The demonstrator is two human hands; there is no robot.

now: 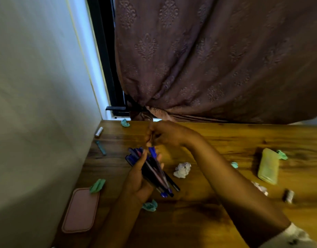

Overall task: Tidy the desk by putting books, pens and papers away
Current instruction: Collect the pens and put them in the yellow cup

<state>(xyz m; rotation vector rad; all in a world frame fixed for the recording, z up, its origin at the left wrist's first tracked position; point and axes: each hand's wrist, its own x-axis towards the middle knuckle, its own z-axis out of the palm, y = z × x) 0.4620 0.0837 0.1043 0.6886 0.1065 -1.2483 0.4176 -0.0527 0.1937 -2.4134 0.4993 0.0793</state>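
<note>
Pen-gathering looks nearly done: the left hand point(136, 182) grips a bundle of pens point(155, 170) just below the right hand point(169, 135), whose curled fingers may or may not pinch one, while crumpled paper point(182, 170) and green scraps point(150, 205) beside both hands wait on the desk point(225, 136).

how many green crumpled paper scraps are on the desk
5 green scraps: one at the desk's back edge, one at the pink case's corner, one below the left hand, one right of the right forearm, one beside the yellow case. The arms may hide more.
</note>
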